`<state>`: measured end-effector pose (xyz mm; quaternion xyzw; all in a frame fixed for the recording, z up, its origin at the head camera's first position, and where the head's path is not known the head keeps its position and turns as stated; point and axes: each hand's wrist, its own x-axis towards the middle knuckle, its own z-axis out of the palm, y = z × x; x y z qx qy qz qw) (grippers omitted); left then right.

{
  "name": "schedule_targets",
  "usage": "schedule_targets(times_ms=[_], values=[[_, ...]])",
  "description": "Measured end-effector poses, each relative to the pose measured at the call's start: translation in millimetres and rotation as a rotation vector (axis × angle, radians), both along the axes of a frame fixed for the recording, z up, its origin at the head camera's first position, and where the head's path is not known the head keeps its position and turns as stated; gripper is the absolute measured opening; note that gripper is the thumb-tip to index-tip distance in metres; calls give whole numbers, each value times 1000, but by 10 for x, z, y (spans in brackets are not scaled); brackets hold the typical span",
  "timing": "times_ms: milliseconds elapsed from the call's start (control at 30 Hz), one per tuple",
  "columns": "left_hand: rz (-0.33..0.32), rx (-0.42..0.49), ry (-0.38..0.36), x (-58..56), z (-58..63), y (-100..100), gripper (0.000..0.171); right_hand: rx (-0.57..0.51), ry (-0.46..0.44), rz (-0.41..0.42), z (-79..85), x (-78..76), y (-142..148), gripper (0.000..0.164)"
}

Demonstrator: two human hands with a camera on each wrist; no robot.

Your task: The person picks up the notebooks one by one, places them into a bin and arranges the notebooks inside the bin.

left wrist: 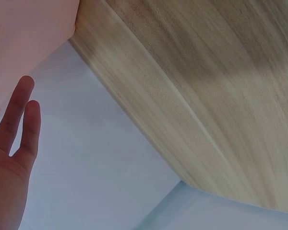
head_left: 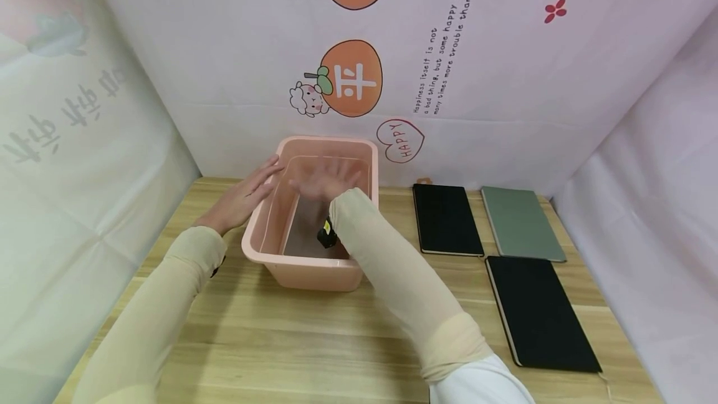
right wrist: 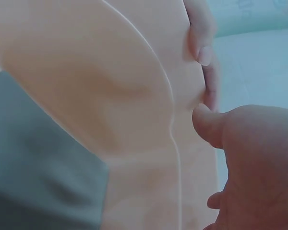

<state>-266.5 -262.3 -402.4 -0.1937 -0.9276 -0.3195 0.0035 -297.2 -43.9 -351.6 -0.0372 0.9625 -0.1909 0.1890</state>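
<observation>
A pink plastic bin (head_left: 316, 274) stands on the table against the back wall. The fingers of my left hand (head_left: 241, 198) rest straight along its left rim; in the left wrist view, two fingers of that hand (left wrist: 19, 124) stretch beside the bin's pink outside wall. Blurred by motion, my right hand (head_left: 328, 184) is over the bin's opening with its fingers spread, holding nothing visible. A flat grey, notebook-like thing (right wrist: 48, 153) lies on the bin's floor, partly cut off in the right wrist view. A small black wrist device (head_left: 327, 234) sits under the right wrist.
Right of the bin lie a black notebook (head_left: 447, 220), a grey-green notebook (head_left: 523, 223) and a larger black notebook (head_left: 543, 313) nearer the front. White printed cloth (head_left: 488, 67) hangs behind and at both sides of the wooden table (head_left: 280, 341).
</observation>
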Motion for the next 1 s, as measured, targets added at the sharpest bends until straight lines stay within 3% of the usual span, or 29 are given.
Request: schedule_targets(times_ms=[167, 533, 833, 1000], values=[[-5, 1, 5, -7, -9, -5, 50, 51, 63, 45, 37, -41, 39, 108], [-2, 15, -1, -6, -10, 1, 51, 91, 189, 85, 235, -26, 182, 104], [5, 6, -19, -10, 14, -15, 52, 177, 325, 193, 341, -53, 330, 94], [4, 6, -22, -2, 6, -12, 52, 177, 361, 238, 422, 12, 417, 95]])
